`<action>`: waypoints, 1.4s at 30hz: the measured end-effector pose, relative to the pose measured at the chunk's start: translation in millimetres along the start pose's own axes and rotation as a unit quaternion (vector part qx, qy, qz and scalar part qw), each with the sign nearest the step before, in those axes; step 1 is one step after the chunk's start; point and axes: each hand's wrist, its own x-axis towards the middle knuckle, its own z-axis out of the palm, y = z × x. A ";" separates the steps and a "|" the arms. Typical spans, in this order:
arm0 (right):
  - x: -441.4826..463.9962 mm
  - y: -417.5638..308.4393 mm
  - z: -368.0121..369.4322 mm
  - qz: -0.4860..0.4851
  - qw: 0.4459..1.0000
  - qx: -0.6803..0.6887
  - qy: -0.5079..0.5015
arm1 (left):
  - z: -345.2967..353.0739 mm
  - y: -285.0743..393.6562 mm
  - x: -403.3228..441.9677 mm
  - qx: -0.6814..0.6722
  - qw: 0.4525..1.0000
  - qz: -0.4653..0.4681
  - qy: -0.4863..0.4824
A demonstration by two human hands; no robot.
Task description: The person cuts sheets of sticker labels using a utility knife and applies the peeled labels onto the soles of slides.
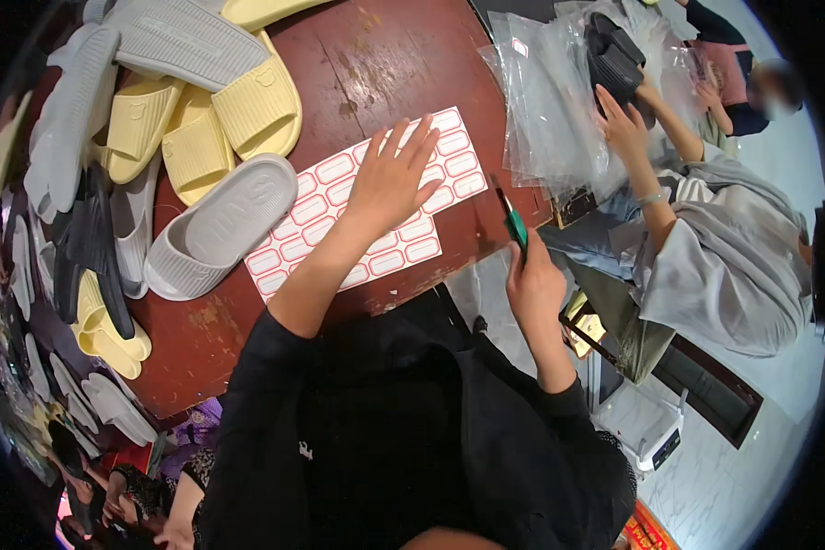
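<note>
My left hand (390,183) lies flat with its fingers spread on the white label sheets (458,165), which carry rows of red-bordered blank stickers. At least two sheets overlap on the brown tabletop. My right hand (535,280) is closed around a green utility knife (516,225), held just off the table's edge. Its thin, blade-like end points away from me, beside the sheets' right side. Left of my left forearm a grey slide sandal (220,225) rests on the table, close to the sheets' corner.
Yellow slides (257,101) and more grey ones are piled at the left. A co-worker in a grey top (715,266) handles a black slide (614,60) over clear plastic bags (550,101) on the right. The brown table (376,55) has scuffed paint. A white device (642,426) sits lower right.
</note>
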 end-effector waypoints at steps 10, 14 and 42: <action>52.9 -57.7 54.6 -0.056 0.998 0.028 0.011 | -18.0 -10.6 -44.1 0.065 0.995 -0.063 -0.038; 53.6 -61.1 58.0 -0.058 0.998 0.022 0.010 | -17.3 -10.8 -44.6 0.075 0.995 -0.061 -0.039; -34.0 -25.9 15.5 -0.022 0.995 -0.024 -0.090 | -16.0 -12.3 -43.1 0.091 0.993 -0.042 -0.060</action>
